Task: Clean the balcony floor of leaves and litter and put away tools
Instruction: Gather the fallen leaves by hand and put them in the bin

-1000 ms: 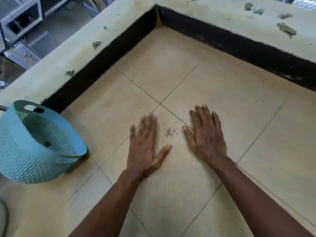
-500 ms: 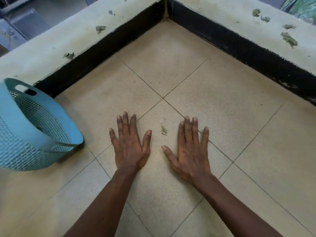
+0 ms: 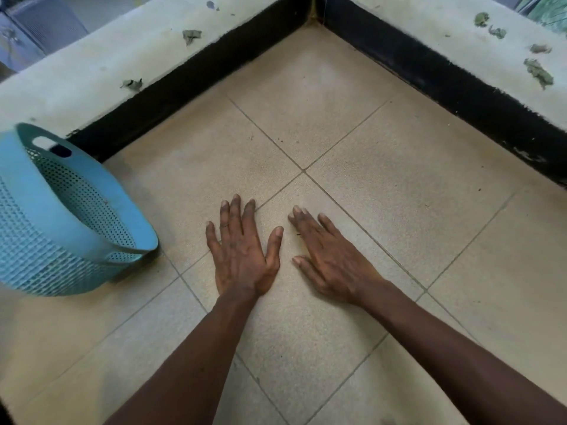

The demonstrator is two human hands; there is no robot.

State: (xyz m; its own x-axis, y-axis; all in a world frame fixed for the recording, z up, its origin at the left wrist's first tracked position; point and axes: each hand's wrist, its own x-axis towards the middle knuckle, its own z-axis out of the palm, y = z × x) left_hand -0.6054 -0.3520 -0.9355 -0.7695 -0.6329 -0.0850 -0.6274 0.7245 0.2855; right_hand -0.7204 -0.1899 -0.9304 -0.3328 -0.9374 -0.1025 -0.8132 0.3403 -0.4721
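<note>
Beige tiles, two flat hands, a fleck between.
Both press palm-down with fingers spread, left hand and right hand; the litter fleck lies just beside the right hand's fingers, the tilted blue mesh basket beyond the left hand.

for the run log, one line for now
left hand: palm down on floor | right hand: palm down on floor | basket: left of hands
</note>
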